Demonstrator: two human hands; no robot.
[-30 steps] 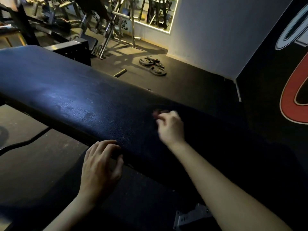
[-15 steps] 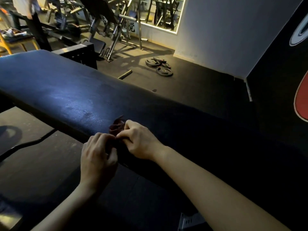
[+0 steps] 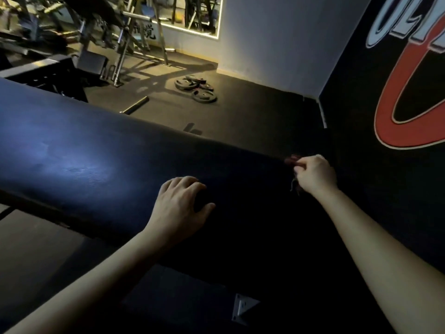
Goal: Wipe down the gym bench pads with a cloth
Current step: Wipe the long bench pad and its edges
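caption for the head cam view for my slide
Right hand grips a dark red cloth at the far edge of the bench pad while the left hand rests on it.

Left of the grip of your right hand [image 3: 315, 173] on the cloth [image 3: 292, 160]: bare bench pad [image 3: 96, 160], passable; your left hand [image 3: 179, 203] rests on it, nearer you. Right of the grip: dark painted wall [image 3: 361, 112], close. Beyond the grip: open floor [image 3: 252, 109], weight plates [image 3: 197, 89] well apart.

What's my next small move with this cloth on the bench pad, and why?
Probably pull the right hand and its bunched cloth back toward you across the bench pad: it's at the far edge, and the left hand rests there.
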